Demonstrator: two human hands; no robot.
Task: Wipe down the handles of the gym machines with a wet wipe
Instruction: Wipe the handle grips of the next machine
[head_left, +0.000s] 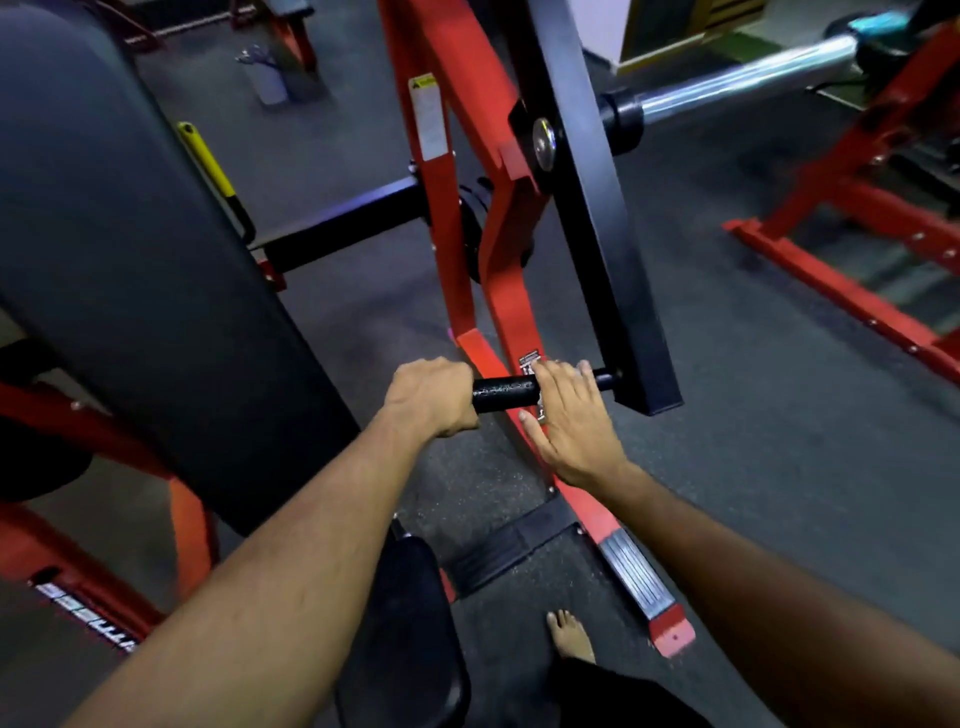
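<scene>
A: What is the left hand (428, 397) doing?

B: Its grip is curling fully round the near end of the handle (504, 395), a short black cylinder with a dull, slightly textured sleeve, lying level.

A: And the right hand (569, 421)?

B: It is lying over the far part of the handle, fingers fairly straight and spread, thumb pointing back toward the person. A small whitish scrap, apparently the wet wipe (540, 410), is showing under the palm; how firmly it is being pressed cannot be told.

A: What is carrying the handle?

B: A flat black steel arm (597, 234) is rising from its far end, beside the red painted frame (447, 156). A black padded backrest (130, 234), smooth and rounded, is standing to the left, and a chrome bar (748, 83) is crossing the upper right above speckled rubber floor (753, 441).
</scene>
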